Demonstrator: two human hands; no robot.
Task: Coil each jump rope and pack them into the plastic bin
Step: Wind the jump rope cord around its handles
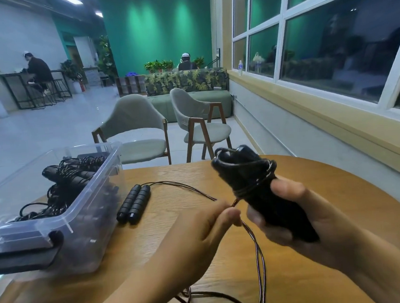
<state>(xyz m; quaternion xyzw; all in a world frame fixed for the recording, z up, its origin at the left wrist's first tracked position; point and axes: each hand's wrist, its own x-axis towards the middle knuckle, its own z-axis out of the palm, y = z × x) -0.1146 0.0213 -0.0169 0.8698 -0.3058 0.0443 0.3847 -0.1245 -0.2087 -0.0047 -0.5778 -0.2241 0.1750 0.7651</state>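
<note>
My right hand [291,218] grips the two black handles of a jump rope [248,178], held upright and tilted left, with thin cord wound several times round their upper half. My left hand [199,229] pinches the loose cord [258,249] just below the wraps; the rest of it hangs down and loops near the table's front edge. A second jump rope [134,203] lies on the round wooden table [315,190], its two black handles side by side and its cord trailing right. The clear plastic bin [85,211] at left holds several coiled black ropes [68,181].
The bin's dark latch [24,256] sits at its near end. Two grey chairs [136,132] stand just beyond the table. A wall with windows runs along the right. People sit far off in the room.
</note>
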